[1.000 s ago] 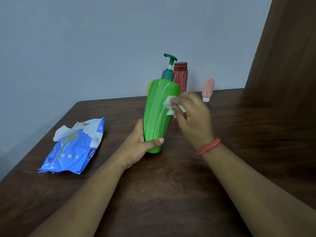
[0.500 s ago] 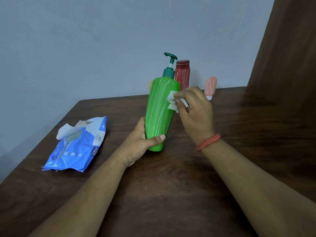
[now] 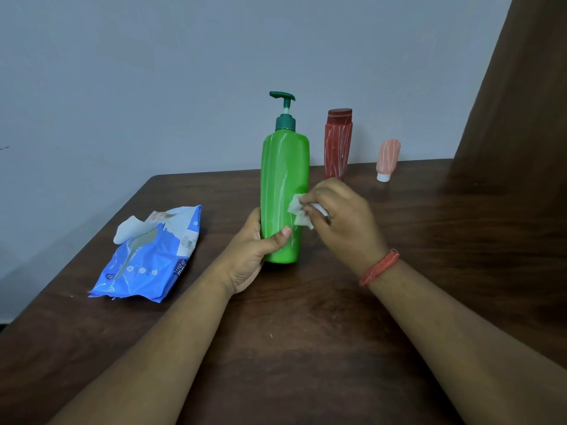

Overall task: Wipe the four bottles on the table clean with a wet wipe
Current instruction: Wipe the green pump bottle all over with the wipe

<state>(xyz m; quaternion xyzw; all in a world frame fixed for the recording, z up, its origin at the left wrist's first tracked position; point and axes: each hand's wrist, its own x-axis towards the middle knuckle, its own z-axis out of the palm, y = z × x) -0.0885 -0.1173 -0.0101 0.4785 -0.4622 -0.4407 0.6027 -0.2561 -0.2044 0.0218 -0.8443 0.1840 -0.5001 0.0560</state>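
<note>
A tall green pump bottle (image 3: 283, 179) with white streaks stands upright on the dark wooden table (image 3: 306, 348). My left hand (image 3: 254, 253) grips its lower part, thumb across the front. My right hand (image 3: 340, 216) pinches a crumpled white wet wipe (image 3: 299, 211) and presses it against the bottle's lower right side. Behind stand a red bottle (image 3: 337, 142) and a small pink tube (image 3: 388, 159) on its white cap, both streaked white. A fourth bottle is not visible.
A blue pack of wet wipes (image 3: 150, 256) lies at the left of the table, with a wipe sticking out of its opening. A grey wall runs behind the table. A brown panel (image 3: 521, 87) stands at the right.
The green bottle went from tilted to upright. My right hand slid the wipe down from the bottle's upper part to its lower right side. The view shifted, uncovering the red bottle.
</note>
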